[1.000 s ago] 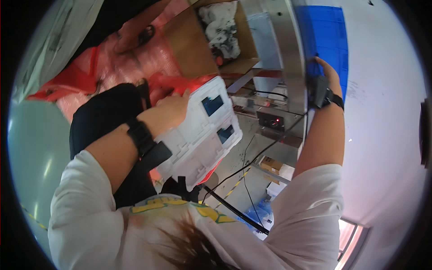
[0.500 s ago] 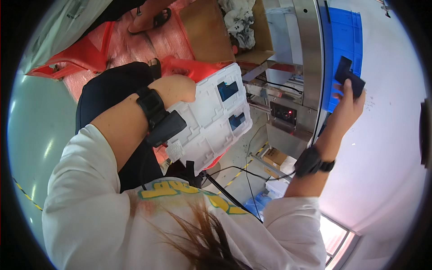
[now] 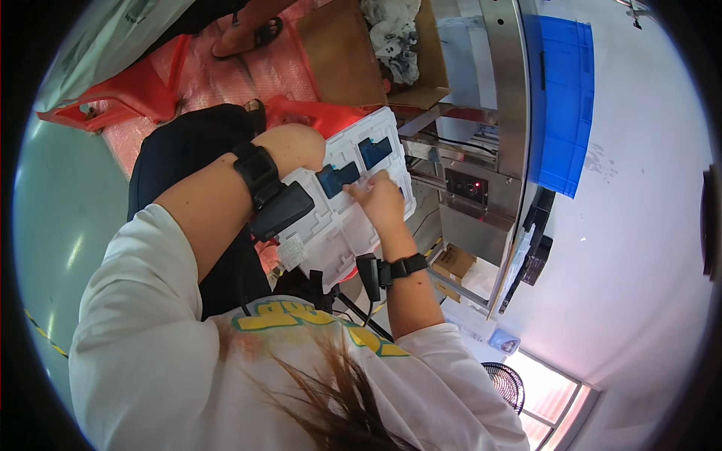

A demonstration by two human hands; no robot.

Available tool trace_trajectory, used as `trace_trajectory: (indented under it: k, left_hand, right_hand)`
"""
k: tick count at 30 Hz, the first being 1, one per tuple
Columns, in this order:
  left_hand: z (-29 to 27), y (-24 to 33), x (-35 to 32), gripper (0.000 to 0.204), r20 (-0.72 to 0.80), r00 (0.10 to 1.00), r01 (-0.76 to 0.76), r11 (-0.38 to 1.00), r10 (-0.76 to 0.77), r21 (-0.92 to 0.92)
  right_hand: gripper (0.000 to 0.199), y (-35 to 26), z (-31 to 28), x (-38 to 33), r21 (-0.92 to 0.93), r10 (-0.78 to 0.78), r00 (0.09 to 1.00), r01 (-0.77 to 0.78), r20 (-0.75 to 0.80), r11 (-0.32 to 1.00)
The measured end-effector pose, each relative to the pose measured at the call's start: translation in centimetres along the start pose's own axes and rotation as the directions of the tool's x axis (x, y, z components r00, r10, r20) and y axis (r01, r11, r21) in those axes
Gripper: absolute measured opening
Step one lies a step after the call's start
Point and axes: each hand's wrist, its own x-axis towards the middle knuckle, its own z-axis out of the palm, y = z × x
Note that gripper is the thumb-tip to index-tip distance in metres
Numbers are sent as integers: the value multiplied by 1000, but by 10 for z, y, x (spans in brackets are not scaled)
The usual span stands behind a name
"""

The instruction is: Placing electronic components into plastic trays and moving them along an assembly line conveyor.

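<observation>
A white moulded tray (image 3: 342, 218) with stepped recesses is tilted in front of my body. My left hand (image 3: 297, 146) bends over its far left edge; the fingers are hidden, so their grip cannot be made out. My right hand (image 3: 382, 201) is over the tray, its fingers curled in, with the tips on the lower right edge of a dark blue L-shaped flat piece (image 3: 337, 179). A similar dark blue piece (image 3: 374, 152) sits in a recess farther up, and a third is mostly covered by my right hand.
To the right, a blue plastic bin (image 3: 568, 105) rests on the white table (image 3: 639, 225) beside a metal frame (image 3: 511, 98). An open cardboard box (image 3: 342, 56) stands at the far side. Red stools (image 3: 139, 94) and another person's foot (image 3: 267, 31) are at the upper left.
My right hand has come left and down from beside the blue bin to the tray, bringing the dark L-shaped piece, which is now at the tray. My left hand has stayed put.
</observation>
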Motion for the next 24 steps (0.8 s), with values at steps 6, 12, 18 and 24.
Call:
trace_trajectory:
  k: [6, 12, 18, 24]
  left_hand:
    - [-10, 14, -12, 27, -66, 998, -16, 1000, 14, -21]
    - [-8, 28, 6, 83, -107, 923, 351, 923, -369, -159]
    - [11, 16, 9, 73, -157, 928, 328, 941, -338, -86]
    - [8, 12, 6, 71, -15, 930, 365, 927, -367, -82]
  right_hand:
    - [49, -42, -110, -20, 68, -275, 934, 298, -228, 952]
    - [26, -51, -236, -11, 112, -92, 439, 417, -894, 902]
    - [53, 41, -311, 69, 520, 499, 612, -162, -613, 839]
    - [88, 64, -315, 108, 549, 633, 700, -403, -330, 732]
